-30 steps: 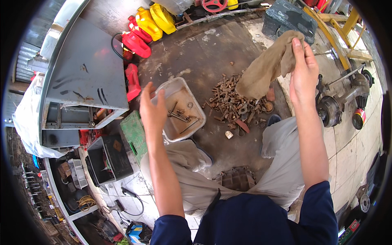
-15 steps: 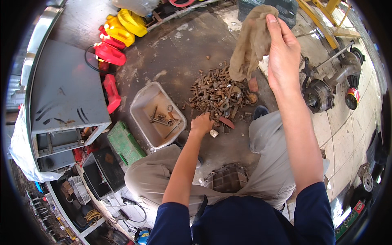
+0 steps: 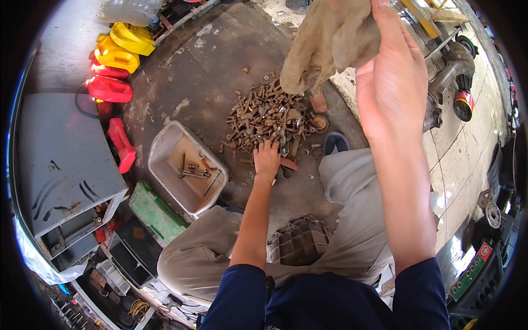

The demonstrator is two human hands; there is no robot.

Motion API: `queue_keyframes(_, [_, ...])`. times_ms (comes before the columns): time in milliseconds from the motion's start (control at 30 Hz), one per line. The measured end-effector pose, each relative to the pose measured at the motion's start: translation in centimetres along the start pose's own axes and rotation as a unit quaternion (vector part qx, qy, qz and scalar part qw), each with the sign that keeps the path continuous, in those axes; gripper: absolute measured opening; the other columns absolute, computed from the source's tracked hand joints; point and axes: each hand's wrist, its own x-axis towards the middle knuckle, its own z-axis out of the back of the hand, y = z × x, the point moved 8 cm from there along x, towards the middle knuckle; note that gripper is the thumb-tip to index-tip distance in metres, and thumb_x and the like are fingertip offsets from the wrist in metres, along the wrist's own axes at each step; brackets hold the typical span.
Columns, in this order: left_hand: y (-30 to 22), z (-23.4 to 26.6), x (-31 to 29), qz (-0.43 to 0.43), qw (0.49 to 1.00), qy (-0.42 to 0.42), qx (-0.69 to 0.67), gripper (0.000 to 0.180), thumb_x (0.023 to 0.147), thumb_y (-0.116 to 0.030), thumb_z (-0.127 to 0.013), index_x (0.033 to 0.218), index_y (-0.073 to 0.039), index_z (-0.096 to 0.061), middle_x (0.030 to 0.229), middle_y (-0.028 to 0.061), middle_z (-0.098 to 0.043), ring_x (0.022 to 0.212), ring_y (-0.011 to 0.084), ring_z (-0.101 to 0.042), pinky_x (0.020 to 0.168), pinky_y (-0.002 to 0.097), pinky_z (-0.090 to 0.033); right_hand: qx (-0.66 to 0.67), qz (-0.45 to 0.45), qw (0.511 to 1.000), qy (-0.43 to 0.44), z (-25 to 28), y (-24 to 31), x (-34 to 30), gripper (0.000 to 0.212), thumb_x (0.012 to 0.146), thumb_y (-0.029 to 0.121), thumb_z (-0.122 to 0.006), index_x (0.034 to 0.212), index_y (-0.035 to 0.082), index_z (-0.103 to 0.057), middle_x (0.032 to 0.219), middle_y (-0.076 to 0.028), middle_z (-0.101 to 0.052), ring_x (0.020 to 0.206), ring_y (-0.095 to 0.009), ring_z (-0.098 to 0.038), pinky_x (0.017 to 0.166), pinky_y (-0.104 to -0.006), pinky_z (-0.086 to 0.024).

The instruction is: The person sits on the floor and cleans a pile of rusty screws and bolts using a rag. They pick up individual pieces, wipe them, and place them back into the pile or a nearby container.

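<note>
My right hand [image 3: 393, 88] is raised at the upper right, pinching a dirty tan-brown rag [image 3: 330, 47] between thumb and fingers. The rag hangs to the left, above the far right side of a heap of rusty bolts and nuts [image 3: 264, 118] on the floor. At the heap's near edge rests my left hand [image 3: 267, 160], back upward, fingers stretched forward and slightly apart onto the bolts. Whatever lies under its fingertips is hidden. A reddish flat piece [image 3: 289, 164] and metal rings [image 3: 312, 151] lie just right of it. To the left stands a grey-white plastic tub [image 3: 165, 165] holding several bolts and rods.
A grey metal cabinet [image 3: 66, 159] and a green case [image 3: 157, 212] stand at the left. Red [image 3: 110, 89] and yellow containers [image 3: 116, 53] sit beyond. A ribbed metal part [image 3: 300, 242] lies between my legs. Metal machine parts [image 3: 448, 69] rest on tiles at the right.
My right hand and the rag have come closer to the camera and higher in view. My left hand has moved onto the heap's near edge, its fingers spreading. The view has shifted.
</note>
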Motion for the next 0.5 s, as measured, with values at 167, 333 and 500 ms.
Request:
queue_keyframes(167, [-0.3,-0.7,0.9,0.047,0.999,-0.018,-0.010,0.032,0.078,-0.020,-0.071,0.108,-0.014,-0.062,0.105,0.0074,-0.054,0.103,0.0287,-0.053,0.085,0.0442,-0.043,-0.010,0.002,1.000,-0.006,-0.3,-0.3,0.2,0.023,0.099,0.020,-0.052,0.104,0.000,-0.064,0.095,-0.004,-0.067,0.084,-0.010,-0.061,0.076,-0.0241,-0.048])
queue_keyframes(333, [-0.3,1.1,1.4,0.033,0.994,-0.059,-0.087,0.025,0.080,-0.021,-0.070,0.100,-0.010,-0.063,0.104,0.0096,-0.054,0.101,0.0309,-0.053,0.084,0.0449,-0.044,-0.057,-0.010,0.998,-0.007,0.1,-0.3,0.4,0.025,0.099,0.022,-0.053,0.102,0.001,-0.065,0.090,-0.002,-0.066,0.079,-0.008,-0.057,0.073,-0.0215,-0.045])
queue_keyframes(500, [0.4,3.9,1.1,0.020,0.963,-0.103,-0.246,0.025,0.083,-0.019,-0.068,0.100,-0.002,-0.061,0.102,0.0142,-0.055,0.095,0.0345,-0.055,0.081,0.0438,-0.045,-0.078,-0.054,0.994,-0.052,-0.1,-0.5,0.7,0.024,0.099,0.023,-0.052,0.097,0.002,-0.065,0.082,0.001,-0.063,0.072,-0.006,-0.053,0.068,-0.0206,-0.043])
